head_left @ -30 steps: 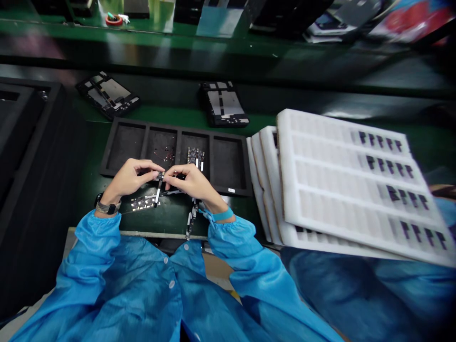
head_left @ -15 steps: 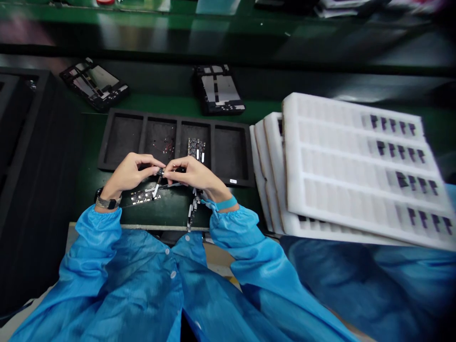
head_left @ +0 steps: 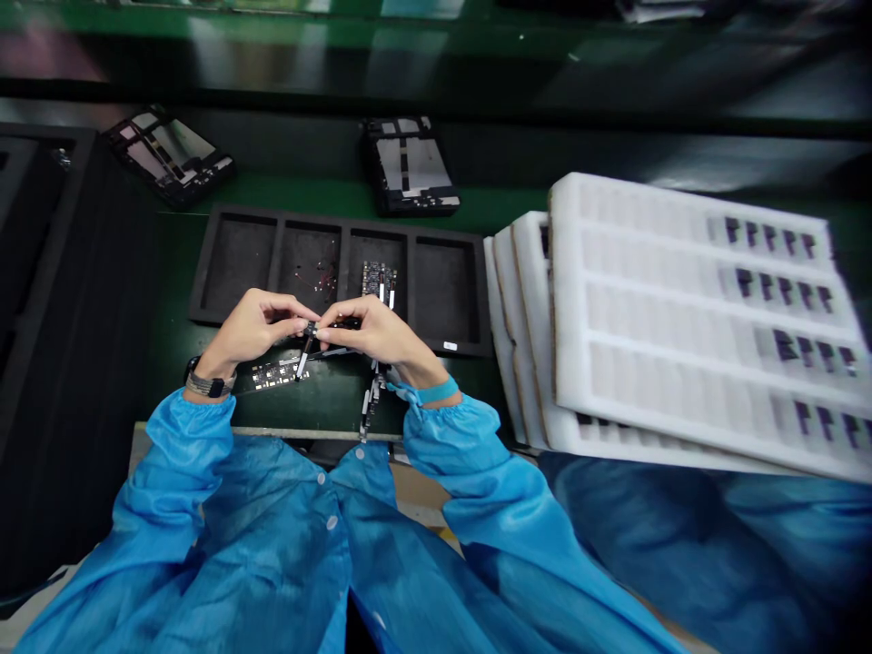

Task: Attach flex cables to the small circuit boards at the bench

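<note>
Thumb and fingers of my left hand (head_left: 255, 329) pinch the left side of a small circuit board with a dark flex strip (head_left: 305, 356), whose hanging strip carries a white piece. My right hand (head_left: 373, 329) grips the same small part from its right side, fingertips close to the left ones. A thin straight object (head_left: 328, 352) runs below the right fingers; its kind is unclear. On the green bench beneath lies a panel of small circuit boards (head_left: 276, 374). More small boards with white strips (head_left: 370, 400) lie in a row below my right wrist.
Behind my hands is a black foam tray (head_left: 278, 263), with tiny red-wired parts (head_left: 320, 275) and boards (head_left: 379, 277) in it. Two black device housings (head_left: 411, 168) (head_left: 170, 156) stand farther back. Stacked white foam trays (head_left: 654, 309) fill the right; black foam (head_left: 88, 345) stands left.
The camera view has shifted slightly. Both hands stay together on the small board, with only a slight shift of the fingers.
</note>
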Demonstrator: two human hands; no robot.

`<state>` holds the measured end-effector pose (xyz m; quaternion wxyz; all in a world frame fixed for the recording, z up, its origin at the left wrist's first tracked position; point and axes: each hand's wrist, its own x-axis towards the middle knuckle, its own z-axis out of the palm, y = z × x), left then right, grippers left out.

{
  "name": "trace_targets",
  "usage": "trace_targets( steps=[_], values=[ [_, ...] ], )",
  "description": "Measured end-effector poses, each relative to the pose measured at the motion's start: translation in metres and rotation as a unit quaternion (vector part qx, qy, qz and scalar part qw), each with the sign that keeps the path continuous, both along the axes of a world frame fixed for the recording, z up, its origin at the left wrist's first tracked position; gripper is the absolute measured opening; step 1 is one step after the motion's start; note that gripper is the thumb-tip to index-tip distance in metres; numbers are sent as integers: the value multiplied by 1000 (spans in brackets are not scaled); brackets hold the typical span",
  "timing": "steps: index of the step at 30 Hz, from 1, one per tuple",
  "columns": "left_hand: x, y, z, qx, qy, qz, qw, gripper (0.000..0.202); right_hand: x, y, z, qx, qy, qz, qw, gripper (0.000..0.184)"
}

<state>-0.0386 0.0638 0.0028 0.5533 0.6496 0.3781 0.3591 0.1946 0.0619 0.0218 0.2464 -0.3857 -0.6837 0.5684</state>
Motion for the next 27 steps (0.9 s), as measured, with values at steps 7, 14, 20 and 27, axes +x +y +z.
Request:
trace_targets(
  steps=[7, 14, 20, 27],
  values=[
    [-3, -3, 3, -62, -58, 16, 996, 19, -2, -1, -3, 27, -27, -36, 999, 37],
    [-9, 0, 5, -131, -174, 57, 974, 26, 7, 5, -3, 101, -52, -156, 981, 45],
    [-34, 13, -2, -136, -321, 191, 918, 33, 10, 37, -8, 229, -195, -157, 941, 12],
    [-49, 21, -13, -118, -359, 237, 895, 28, -39, 67, -9, 225, -443, -57, 866, 9]
  ],
)
